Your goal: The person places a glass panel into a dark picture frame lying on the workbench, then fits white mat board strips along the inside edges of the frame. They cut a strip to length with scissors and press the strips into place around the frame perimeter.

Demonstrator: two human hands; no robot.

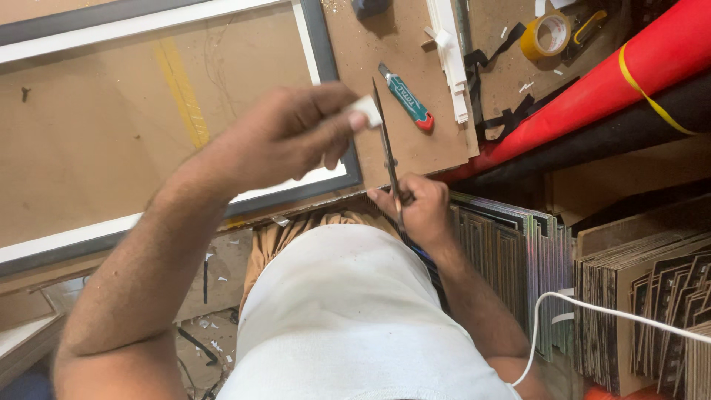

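Steel scissors (388, 152) gripped in the right hand (418, 211), blades up and closing on a small white piece (365, 110) pinched between thumb and fingers of the left hand (285, 137). Trimming step, by the look; next calls for a steady snip close to fingertips. Beyond, dark picture frame (326, 52), green utility knife (406, 103), yellow tape roll (546, 35).
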